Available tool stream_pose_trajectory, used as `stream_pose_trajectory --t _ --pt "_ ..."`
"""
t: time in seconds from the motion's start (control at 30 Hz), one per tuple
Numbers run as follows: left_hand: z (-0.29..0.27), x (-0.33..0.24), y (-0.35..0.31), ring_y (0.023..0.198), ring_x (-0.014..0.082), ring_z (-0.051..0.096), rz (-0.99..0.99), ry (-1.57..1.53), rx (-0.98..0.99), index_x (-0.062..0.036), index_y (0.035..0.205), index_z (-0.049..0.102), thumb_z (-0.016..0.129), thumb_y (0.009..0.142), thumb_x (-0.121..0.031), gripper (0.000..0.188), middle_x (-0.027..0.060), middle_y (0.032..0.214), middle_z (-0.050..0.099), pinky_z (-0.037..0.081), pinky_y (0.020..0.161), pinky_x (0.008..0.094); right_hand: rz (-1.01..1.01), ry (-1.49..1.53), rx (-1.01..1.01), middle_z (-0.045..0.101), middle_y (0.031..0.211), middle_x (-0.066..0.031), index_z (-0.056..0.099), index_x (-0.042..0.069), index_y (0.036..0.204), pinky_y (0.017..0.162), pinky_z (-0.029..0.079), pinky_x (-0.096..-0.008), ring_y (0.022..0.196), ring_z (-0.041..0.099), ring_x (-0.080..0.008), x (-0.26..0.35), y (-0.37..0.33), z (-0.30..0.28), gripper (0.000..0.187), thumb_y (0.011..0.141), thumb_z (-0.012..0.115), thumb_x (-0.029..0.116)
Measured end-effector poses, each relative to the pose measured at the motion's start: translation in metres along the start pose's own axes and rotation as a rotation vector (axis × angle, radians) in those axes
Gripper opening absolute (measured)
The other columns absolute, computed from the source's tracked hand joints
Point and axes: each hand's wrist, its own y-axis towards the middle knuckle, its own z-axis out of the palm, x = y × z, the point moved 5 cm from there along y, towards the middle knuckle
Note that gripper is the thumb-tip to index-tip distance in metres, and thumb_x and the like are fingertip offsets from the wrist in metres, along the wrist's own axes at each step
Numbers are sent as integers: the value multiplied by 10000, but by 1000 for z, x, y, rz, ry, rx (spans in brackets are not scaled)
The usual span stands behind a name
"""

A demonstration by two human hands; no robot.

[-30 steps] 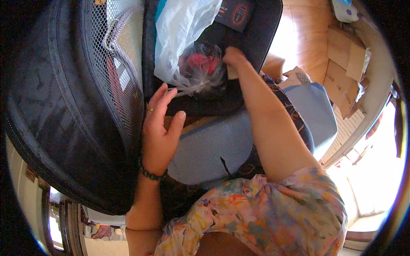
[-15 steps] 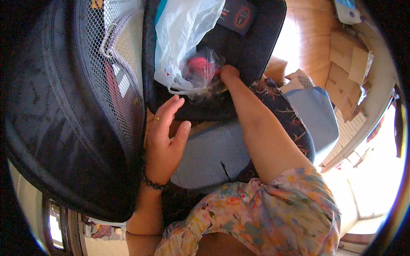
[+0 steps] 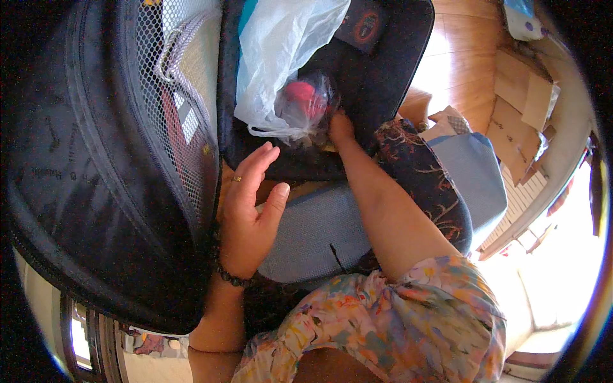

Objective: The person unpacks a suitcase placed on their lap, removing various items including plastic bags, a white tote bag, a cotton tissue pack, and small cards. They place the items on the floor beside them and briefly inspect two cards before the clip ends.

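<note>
An opened black suitcase point(image 3: 399, 76) lies in front of me. In its right half are a white plastic bag point(image 3: 271, 57) and a clear plastic bag point(image 3: 319, 96) with red, round-looking contents point(image 3: 300, 91). My right hand point(image 3: 341, 127) reaches down at the right edge of the clear bag. Its fingers are hidden, so what they touch does not show; a bit of yellow peeks out beneath. My left hand point(image 3: 252, 207), with a ring and a dark bead bracelet, hovers by the near edge of the suitcase, fingers stretched and thumb apart, holding nothing.
The raised black lid point(image 3: 83, 191) with its mesh pocket point(image 3: 182, 127) stands at left. A dark box point(image 3: 362, 27) lies at the suitcase's far end. Grey-blue cushions point(image 3: 469, 172) and dark patterned cloth point(image 3: 418, 166) sit close on the right; flattened cardboard point(image 3: 520, 121) lies beyond.
My right hand has drawn slightly nearer to me along the clear bag's edge. The left hand keeps its pose. The whole view has shifted a little.
</note>
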Motion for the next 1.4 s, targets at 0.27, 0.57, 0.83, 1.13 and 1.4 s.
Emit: stream_pose_trajectory --t 0.27,0.57,0.83,1.13,1.4 --pt "-1 0 5 1127 293 511 16 -3 5 1 1190 511 581 825 -62 377 169 1224 529 402 939 353 -89 -203 85 580 1070 -192 613 84 1052 786 494 -464 941 590 -380 6 5 2 250 821 540 141" --pt "-7 19 19 1123 219 511 68 71 -11 -33 1225 501 543 864 -64 365 106 1225 533 423 919 322 -46 -375 112 627 1050 -175 661 50 956 804 507 -405 972 612 -319 72 12 -131 220 765 599 141" --pt "7 35 33 1009 206 570 87 -214 -35 -7 1210 496 568 885 -201 386 135 1127 577 474 821 292 -545 524 200 659 818 -68 652 -26 973 673 492 -264 738 598 -110 150 -107 -290 256 751 694 93" --pt "32 -87 -49 882 242 645 -31 -742 573 17 1242 439 444 932 -142 348 161 1108 590 547 648 254 -736 702 -102 645 816 -46 643 -19 970 644 482 -229 723 581 -90 144 -300 -346 195 793 649 64" --pt "32 -156 -129 1012 273 592 179 -867 595 41 1303 363 400 895 -60 422 202 1229 511 524 814 291 -645 902 -356 612 787 -41 602 -18 968 656 450 -231 719 547 -88 24 -370 -330 131 859 554 36"
